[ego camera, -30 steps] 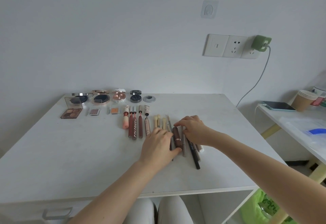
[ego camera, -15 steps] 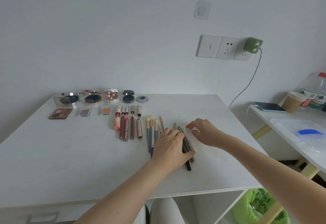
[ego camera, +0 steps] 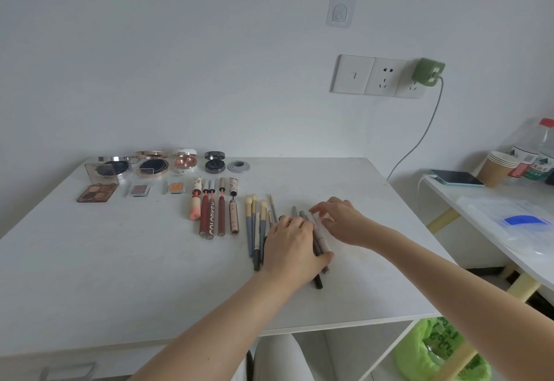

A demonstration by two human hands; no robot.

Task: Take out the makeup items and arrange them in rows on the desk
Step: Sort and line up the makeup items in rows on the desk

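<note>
1. A bunch of makeup pencils [ego camera: 318, 232] lies on the white desk [ego camera: 120, 260], right of the brushes [ego camera: 254, 224].
2. Left hand [ego camera: 292, 250] lies flat over the pencils, fingers fairly straight, thumb against their near ends.
3. Right hand [ego camera: 341, 220] touches their far ends, fingers loosely bent, not gripping.
4. Lip glosses [ego camera: 212, 209], eyeshadow palette [ego camera: 97, 192] and compacts [ego camera: 153, 166] sit in rows further left.

Home room: white desk [ego camera: 120, 275] against plain wall, wall sockets [ego camera: 379, 76], side table [ego camera: 479, 201] with paper cups [ego camera: 499, 168].
</note>
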